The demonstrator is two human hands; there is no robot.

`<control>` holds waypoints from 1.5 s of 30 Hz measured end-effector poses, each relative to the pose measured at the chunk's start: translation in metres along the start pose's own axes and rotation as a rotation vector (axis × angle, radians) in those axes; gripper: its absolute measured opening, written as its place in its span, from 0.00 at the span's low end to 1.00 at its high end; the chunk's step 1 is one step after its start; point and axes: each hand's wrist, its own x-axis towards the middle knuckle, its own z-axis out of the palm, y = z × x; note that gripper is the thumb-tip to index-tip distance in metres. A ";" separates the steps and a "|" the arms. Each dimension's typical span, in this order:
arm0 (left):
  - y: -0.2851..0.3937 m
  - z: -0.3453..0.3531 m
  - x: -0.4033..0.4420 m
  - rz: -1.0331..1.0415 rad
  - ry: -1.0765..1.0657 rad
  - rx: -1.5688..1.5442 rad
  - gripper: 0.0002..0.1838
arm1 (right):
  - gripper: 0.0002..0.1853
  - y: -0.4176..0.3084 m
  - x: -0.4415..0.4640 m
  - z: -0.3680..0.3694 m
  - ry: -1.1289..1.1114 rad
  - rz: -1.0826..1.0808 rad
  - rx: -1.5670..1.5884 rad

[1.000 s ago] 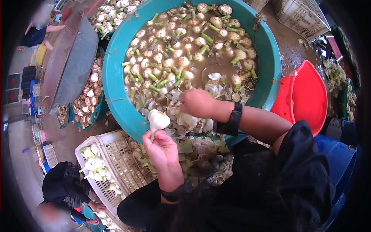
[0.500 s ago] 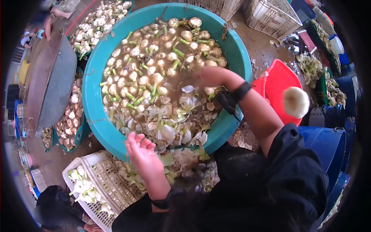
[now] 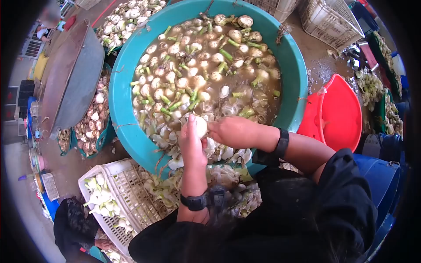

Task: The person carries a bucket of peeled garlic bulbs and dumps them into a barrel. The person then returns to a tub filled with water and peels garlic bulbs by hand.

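Note:
My left hand [image 3: 191, 144] is closed round a pale garlic bulb [image 3: 201, 126], thumb up along its side, over the near part of a large teal tub [image 3: 294, 83]. From the right, my right hand [image 3: 234, 132] meets the same bulb with its fingers curled in against it; the fingertips are partly hidden. Many garlic bulbs with short green stems float in the tub's brown water [image 3: 274, 105]. Loose wet peelings [image 3: 164, 136] gather below and around my hands.
A white crate [image 3: 131, 188] with garlic stands at lower left, near another person's hand [image 3: 103, 244]. A red basin [image 3: 344, 114] is right of the tub, above a blue barrel [image 3: 377, 175]. A metal wheelbarrow-like tray [image 3: 83, 83] leans at left; white crates [image 3: 329, 24] stand behind.
My right hand has come up out of the water and my left hand has closed, both meeting at a bulb. The bulb in mid-air by the red basin is gone. The view has shifted.

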 end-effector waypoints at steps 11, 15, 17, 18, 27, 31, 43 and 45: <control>0.003 -0.023 0.008 -0.007 0.054 -0.072 0.17 | 0.13 -0.006 0.013 0.011 -0.038 0.366 0.904; 0.016 -0.029 0.008 0.057 -0.098 0.175 0.22 | 0.09 -0.005 0.014 0.031 0.435 0.004 0.303; 0.010 -0.041 0.020 0.115 -0.136 0.292 0.26 | 0.07 -0.001 0.014 0.029 0.529 -0.085 0.228; 0.012 -0.042 0.015 0.150 -0.169 0.423 0.27 | 0.08 0.001 0.015 0.027 0.553 -0.133 0.219; 0.020 -0.038 -0.003 1.262 -0.313 1.322 0.30 | 0.11 0.022 0.028 0.013 0.141 0.492 1.122; 0.008 -0.036 -0.006 0.674 -0.367 0.754 0.17 | 0.13 0.006 0.028 0.010 0.130 0.360 1.022; -0.006 -0.048 -0.015 0.873 0.362 0.339 0.09 | 0.20 0.001 0.009 -0.028 0.014 0.262 -0.237; -0.008 -0.044 -0.019 1.009 0.425 0.594 0.09 | 0.16 -0.020 0.013 -0.021 0.292 0.118 0.086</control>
